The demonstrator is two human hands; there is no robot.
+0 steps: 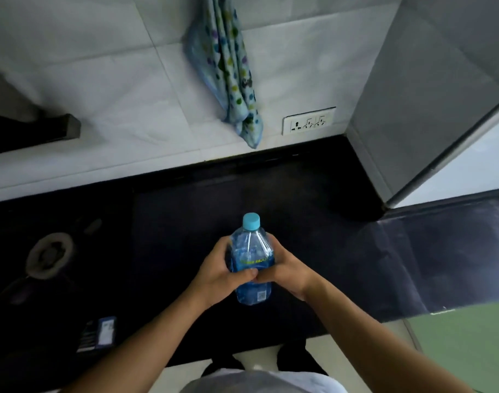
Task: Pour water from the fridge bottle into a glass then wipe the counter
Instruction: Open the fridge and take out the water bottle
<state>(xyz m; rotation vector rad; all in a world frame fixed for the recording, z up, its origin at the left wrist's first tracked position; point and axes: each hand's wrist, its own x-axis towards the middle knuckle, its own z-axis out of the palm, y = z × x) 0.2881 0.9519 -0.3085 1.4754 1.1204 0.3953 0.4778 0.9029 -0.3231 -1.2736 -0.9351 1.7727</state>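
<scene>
Over the dark counter (pixel 185 211), both hands around the capped bottle (pixel 252 259), seemingly upright.

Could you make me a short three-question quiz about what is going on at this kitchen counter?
1. True or false: the light blue cap is off the clear blue plastic water bottle.
2. How is the bottle held? A) left hand only B) both hands around its middle C) right hand by the cap
3. Fill in: the spotted pale blue cloth hangs on the ____ above the black stone counter.

Key
1. False: the cap is on.
2. B: the left hand and the right hand both clasp it.
3. White tiled wall, left of the white socket plate.
</scene>
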